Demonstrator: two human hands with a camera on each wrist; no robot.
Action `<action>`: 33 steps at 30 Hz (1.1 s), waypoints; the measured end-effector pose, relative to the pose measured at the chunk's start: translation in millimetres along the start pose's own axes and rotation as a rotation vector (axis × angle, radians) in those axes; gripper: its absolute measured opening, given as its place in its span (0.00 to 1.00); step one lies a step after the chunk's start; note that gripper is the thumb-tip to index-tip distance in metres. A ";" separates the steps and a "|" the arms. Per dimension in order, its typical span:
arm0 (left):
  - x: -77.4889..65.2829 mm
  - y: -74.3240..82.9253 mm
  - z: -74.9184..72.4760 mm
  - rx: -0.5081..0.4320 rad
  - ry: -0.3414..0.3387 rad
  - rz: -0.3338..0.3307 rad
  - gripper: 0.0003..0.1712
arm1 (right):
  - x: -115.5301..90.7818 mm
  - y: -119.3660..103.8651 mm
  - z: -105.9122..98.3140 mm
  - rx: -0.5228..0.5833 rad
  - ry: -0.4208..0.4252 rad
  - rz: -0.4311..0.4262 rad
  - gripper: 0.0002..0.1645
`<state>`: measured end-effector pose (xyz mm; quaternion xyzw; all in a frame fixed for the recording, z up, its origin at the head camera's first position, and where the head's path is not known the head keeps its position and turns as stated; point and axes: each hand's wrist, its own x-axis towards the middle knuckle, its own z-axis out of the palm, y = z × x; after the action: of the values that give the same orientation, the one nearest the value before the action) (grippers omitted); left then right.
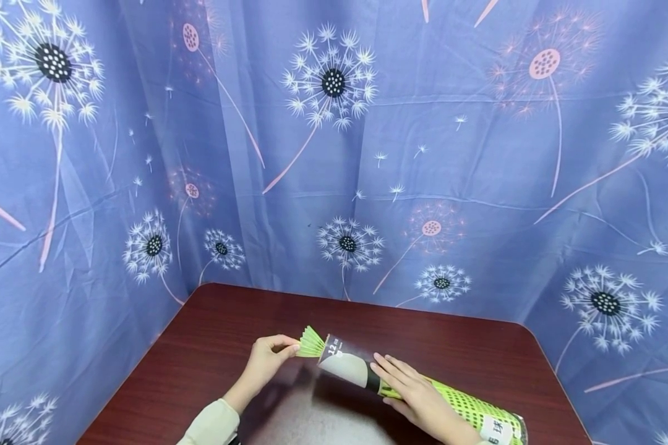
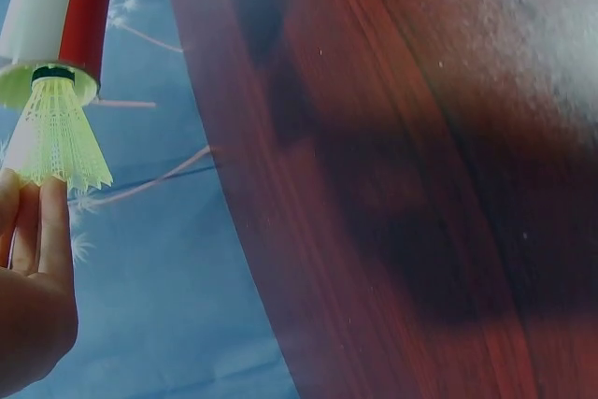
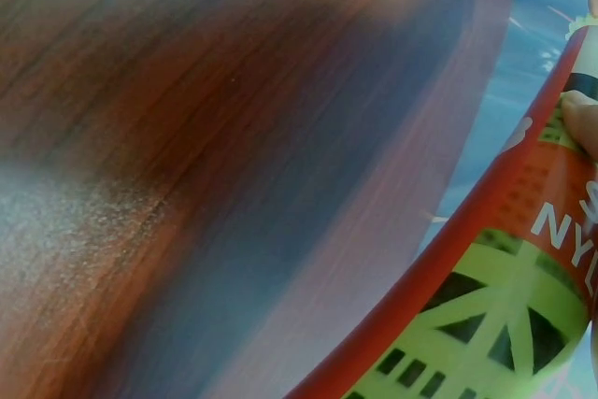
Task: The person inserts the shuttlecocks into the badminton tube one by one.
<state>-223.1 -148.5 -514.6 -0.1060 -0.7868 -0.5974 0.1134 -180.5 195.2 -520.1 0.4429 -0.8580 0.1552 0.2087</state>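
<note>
My left hand (image 1: pixel 266 360) pinches the flared skirt of a yellow-green shuttlecock (image 1: pixel 310 343) between thumb and fingers. In the left wrist view, the shuttlecock's dark-banded end (image 2: pixel 53 73) is at the mouth of a long tube (image 1: pixel 349 368), and its tip is hidden inside. Printed in black, white, red and yellow-green, the tube lies slantwise above the table, its open end toward the left hand. My right hand (image 1: pixel 414 395) grips the tube around its middle, fingers across the top. The right wrist view shows a thumb (image 3: pixel 581 123) against the tube's side.
A dark red-brown wooden tabletop (image 1: pixel 228 315) with rounded corners lies beneath the hands, with a bright glare patch near its front. Blue curtains (image 1: pixel 289 154) with a dandelion print hang behind it and at both sides.
</note>
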 end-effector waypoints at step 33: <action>-3.1 1.1 25.3 -0.001 -0.064 -0.010 0.04 | -1.7 -0.8 1.1 -0.041 0.009 -0.006 0.50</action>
<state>-221.1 -123.9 -521.1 -0.1214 -0.7902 -0.5947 0.0853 -179.2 195.4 -521.9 0.4406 -0.8586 0.1390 0.2222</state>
